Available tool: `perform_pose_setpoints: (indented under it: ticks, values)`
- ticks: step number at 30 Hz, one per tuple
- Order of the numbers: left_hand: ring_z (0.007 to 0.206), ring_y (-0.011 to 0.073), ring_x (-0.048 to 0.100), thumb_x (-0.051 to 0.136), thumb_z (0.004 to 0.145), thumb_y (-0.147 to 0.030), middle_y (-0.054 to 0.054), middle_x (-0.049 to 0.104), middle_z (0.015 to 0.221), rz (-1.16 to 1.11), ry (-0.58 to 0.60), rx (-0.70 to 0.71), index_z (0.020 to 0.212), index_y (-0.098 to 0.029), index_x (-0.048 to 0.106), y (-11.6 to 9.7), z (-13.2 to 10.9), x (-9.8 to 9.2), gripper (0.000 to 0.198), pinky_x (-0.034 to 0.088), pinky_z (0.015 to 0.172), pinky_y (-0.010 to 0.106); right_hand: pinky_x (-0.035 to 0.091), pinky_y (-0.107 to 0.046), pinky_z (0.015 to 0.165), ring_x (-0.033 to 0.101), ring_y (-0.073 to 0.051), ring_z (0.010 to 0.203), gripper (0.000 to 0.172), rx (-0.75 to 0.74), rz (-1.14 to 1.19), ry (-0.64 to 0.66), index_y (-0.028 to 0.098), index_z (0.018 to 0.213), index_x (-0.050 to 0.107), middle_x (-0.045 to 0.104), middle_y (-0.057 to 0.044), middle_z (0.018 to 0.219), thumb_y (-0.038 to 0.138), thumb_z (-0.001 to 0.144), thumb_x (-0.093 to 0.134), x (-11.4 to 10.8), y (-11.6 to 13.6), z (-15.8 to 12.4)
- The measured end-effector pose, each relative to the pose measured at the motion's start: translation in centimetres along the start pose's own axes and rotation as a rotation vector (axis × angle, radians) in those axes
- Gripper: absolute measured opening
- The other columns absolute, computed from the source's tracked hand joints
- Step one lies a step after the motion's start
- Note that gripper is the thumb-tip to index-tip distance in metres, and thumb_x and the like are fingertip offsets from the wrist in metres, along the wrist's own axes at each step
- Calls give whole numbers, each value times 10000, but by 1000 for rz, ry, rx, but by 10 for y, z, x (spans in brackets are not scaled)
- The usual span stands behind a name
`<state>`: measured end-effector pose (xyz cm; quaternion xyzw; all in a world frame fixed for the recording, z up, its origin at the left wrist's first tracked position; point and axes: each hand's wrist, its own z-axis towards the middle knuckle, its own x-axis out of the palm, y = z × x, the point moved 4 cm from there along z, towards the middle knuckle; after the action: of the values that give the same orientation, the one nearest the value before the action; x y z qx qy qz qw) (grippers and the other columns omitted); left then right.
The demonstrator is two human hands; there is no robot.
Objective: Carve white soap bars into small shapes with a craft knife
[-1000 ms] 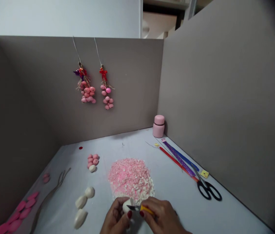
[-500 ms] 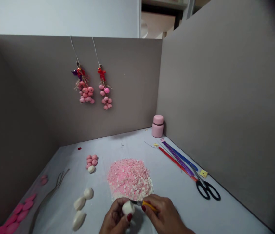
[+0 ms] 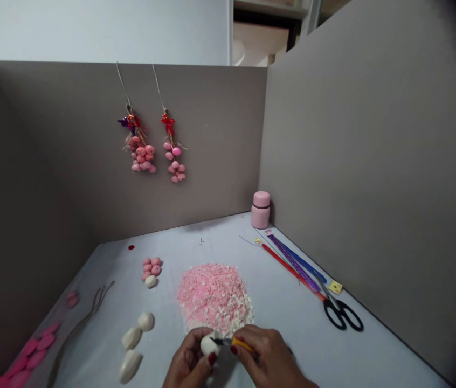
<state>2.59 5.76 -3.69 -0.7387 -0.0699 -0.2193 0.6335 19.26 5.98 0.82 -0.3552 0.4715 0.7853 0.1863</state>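
My left hand (image 3: 193,358) pinches a small rounded white piece (image 3: 208,345), which looks like carved soap. In my right hand (image 3: 270,355) is a craft knife (image 3: 242,345) with a yellow handle. Its dark blade lies against the right side of the white piece. Just beyond both hands rises a heap of pink and white shavings (image 3: 214,296). To the left lie three larger white pieces (image 3: 131,338) in a slanting row. Farther back sits a cluster of small pink balls (image 3: 152,265), with one white ball (image 3: 151,281) at its near end.
Black-handled scissors (image 3: 343,314) and red, purple and blue ribbons (image 3: 295,263) lie along the right panel. A pink jar (image 3: 261,210) stands in the back corner. Dry stems (image 3: 78,328) and bright pink pieces (image 3: 34,350) lie at left. Two pink bunches (image 3: 143,153) hang on the back panel.
The white piece has turned in my left hand, showing a rounder face. The knife blade has shifted from its upper edge down onto its right side.
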Motion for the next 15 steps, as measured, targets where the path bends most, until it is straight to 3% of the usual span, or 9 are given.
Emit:
perform_pose_setpoints:
  ticks: [4, 10, 15]
  values:
    - [594, 128, 546, 847, 614, -434, 8, 643, 679, -30, 1, -22, 873, -168, 693, 2, 1, 1, 402, 390, 553, 226, 374, -257, 570, 600, -172, 613, 331, 155, -16, -61, 223, 704, 563, 636, -15, 664, 357, 955, 394, -1, -18, 0]
    - [469, 84, 574, 890, 533, -420, -7, 680, 619, -141, -129, -83, 813, -163, 699, 0, 4, -2, 425, 372, 404, 143, 375, -258, 569, 586, -172, 615, 364, 123, 26, -96, 225, 702, 527, 613, -11, 663, 386, 982, 359, 4, -19, -2]
    - [603, 140, 700, 905, 555, -224, 23, 750, 737, -342, -248, -193, 846, -167, 727, 4, -1, -9, 346, 545, 557, 177, 397, -243, 569, 594, -163, 628, 359, 40, 42, -116, 223, 729, 541, 616, -14, 681, 370, 992, 346, 4, -8, -2]
